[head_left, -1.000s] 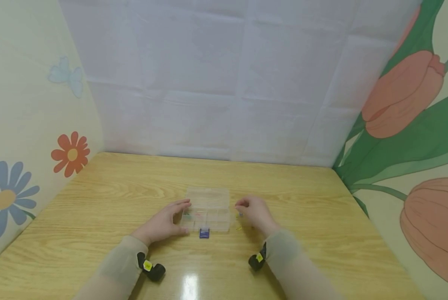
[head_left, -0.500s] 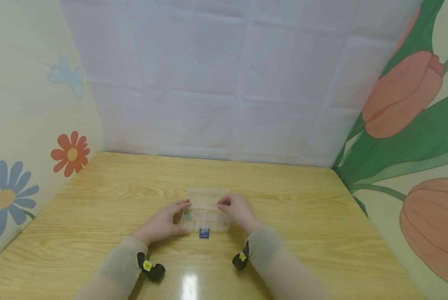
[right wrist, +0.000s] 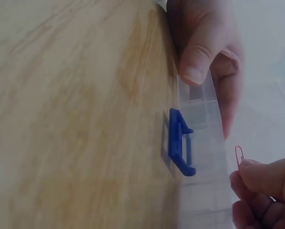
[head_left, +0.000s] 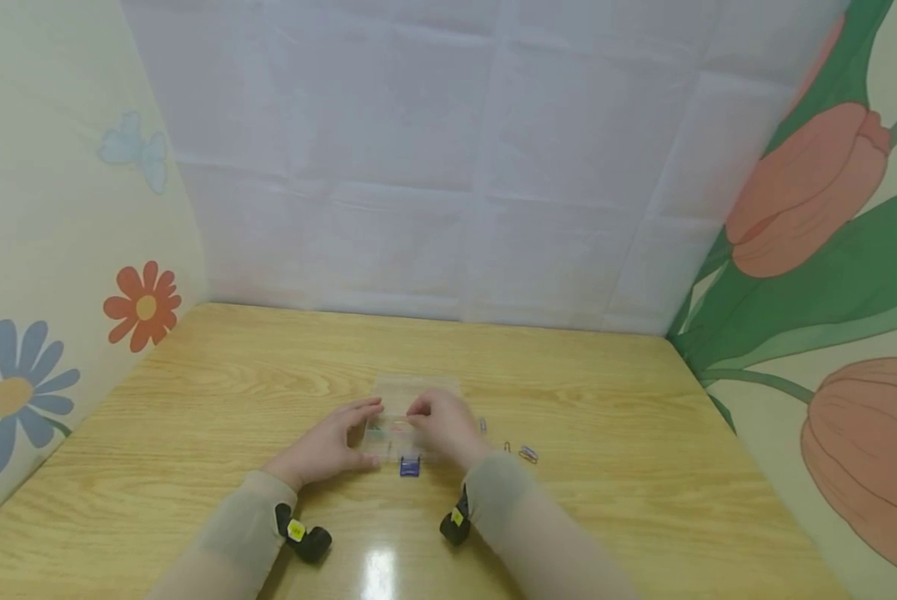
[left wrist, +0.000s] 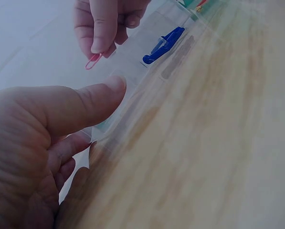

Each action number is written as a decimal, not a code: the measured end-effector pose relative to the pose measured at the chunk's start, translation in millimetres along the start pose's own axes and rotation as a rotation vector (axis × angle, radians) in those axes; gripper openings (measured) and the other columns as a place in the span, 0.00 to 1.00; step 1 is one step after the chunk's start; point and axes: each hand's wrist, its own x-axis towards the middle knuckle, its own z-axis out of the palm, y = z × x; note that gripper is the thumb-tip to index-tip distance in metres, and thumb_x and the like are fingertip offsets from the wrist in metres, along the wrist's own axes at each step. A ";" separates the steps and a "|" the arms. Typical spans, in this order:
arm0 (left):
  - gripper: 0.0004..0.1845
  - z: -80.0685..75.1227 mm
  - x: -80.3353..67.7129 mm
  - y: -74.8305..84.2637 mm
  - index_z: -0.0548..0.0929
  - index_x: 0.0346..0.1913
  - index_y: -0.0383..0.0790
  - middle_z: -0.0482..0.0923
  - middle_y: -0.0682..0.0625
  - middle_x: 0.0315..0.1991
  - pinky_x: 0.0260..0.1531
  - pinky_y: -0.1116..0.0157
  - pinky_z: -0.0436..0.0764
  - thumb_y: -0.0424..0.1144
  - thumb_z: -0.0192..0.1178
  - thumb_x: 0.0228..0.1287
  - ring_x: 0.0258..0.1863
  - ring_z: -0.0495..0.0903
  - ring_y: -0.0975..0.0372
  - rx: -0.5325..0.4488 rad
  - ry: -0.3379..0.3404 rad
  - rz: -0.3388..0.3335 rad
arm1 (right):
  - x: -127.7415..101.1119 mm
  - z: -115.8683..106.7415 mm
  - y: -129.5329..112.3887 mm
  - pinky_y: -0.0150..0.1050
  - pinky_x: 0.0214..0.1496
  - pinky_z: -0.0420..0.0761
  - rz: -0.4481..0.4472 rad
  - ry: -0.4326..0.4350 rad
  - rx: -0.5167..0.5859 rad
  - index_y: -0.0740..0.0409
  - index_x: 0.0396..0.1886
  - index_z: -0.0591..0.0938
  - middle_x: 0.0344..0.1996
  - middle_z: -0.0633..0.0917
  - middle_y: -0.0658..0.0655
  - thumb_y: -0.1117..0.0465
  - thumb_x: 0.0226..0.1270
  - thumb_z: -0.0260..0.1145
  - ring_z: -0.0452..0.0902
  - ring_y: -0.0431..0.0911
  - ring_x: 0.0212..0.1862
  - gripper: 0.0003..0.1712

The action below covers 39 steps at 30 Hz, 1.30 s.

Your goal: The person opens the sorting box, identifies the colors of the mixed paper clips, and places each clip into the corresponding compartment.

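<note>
A clear plastic compartment box (head_left: 416,392) with a blue latch (head_left: 409,467) lies open on the wooden table. My left hand (head_left: 328,446) holds the box's left end, thumb (left wrist: 92,102) against its front wall. My right hand (head_left: 439,425) hovers over the box and pinches a pink paper clip (right wrist: 239,155) between fingertips; the same pink paper clip (left wrist: 92,61) shows above the compartments in the left wrist view. The blue latch (right wrist: 179,142) sits at the box's near edge.
A few loose paper clips (head_left: 527,453) lie on the table (head_left: 606,500) just right of the box. Cloth walls printed with flowers stand at left, back and right.
My right hand has moved left from the loose clips beside the box to above its compartments, carrying a pink clip. The left hand has stayed on the box.
</note>
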 end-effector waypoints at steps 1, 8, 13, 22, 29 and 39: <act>0.45 -0.2 0.4 0.0 0.66 0.71 0.43 0.58 0.49 0.73 0.67 0.40 0.53 0.51 0.72 0.50 0.72 0.53 0.46 -0.002 -0.001 0.000 | 0.1 1.0 -0.6 0.43 0.48 0.78 0.002 0.000 0.001 0.49 0.35 0.85 0.33 0.83 0.43 0.57 0.65 0.66 0.76 0.40 0.39 0.03; 0.45 -1.9 1.3 1.2 0.66 0.71 0.42 0.58 0.48 0.73 0.67 0.41 0.53 0.50 0.73 0.50 0.72 0.53 0.45 -0.005 -0.004 0.017 | 1.1 5.0 -3.6 0.42 0.48 0.79 -0.010 -0.006 -0.017 0.49 0.36 0.85 0.34 0.84 0.44 0.58 0.66 0.65 0.78 0.40 0.40 0.03; 0.45 -1.4 1.3 0.7 0.66 0.71 0.42 0.58 0.48 0.73 0.67 0.41 0.53 0.51 0.72 0.50 0.72 0.53 0.45 -0.013 -0.004 0.017 | 0.9 4.6 -4.0 0.43 0.51 0.79 -0.012 -0.003 -0.017 0.48 0.37 0.86 0.36 0.85 0.45 0.58 0.67 0.65 0.78 0.41 0.42 0.04; 0.45 -1.5 0.6 1.5 0.66 0.70 0.42 0.58 0.48 0.73 0.67 0.40 0.54 0.51 0.72 0.50 0.71 0.54 0.45 -0.001 -0.001 0.011 | -1.4 -5.6 3.3 0.43 0.50 0.78 -0.030 0.015 0.015 0.50 0.39 0.85 0.37 0.85 0.44 0.58 0.67 0.65 0.78 0.41 0.42 0.05; 0.45 -1.5 0.1 1.6 0.66 0.70 0.41 0.58 0.46 0.73 0.67 0.40 0.53 0.51 0.73 0.50 0.71 0.54 0.43 0.004 0.004 0.014 | -8.4 -21.0 18.3 0.43 0.47 0.78 -0.008 0.038 0.060 0.51 0.40 0.85 0.37 0.84 0.45 0.57 0.67 0.64 0.77 0.42 0.41 0.07; 0.45 -0.1 1.4 1.5 0.66 0.71 0.41 0.58 0.47 0.73 0.67 0.41 0.53 0.49 0.73 0.49 0.71 0.53 0.44 -0.004 -0.004 0.009 | -19.2 -41.6 41.5 0.47 0.52 0.78 0.019 0.056 0.106 0.54 0.43 0.84 0.41 0.85 0.49 0.57 0.67 0.64 0.78 0.46 0.46 0.08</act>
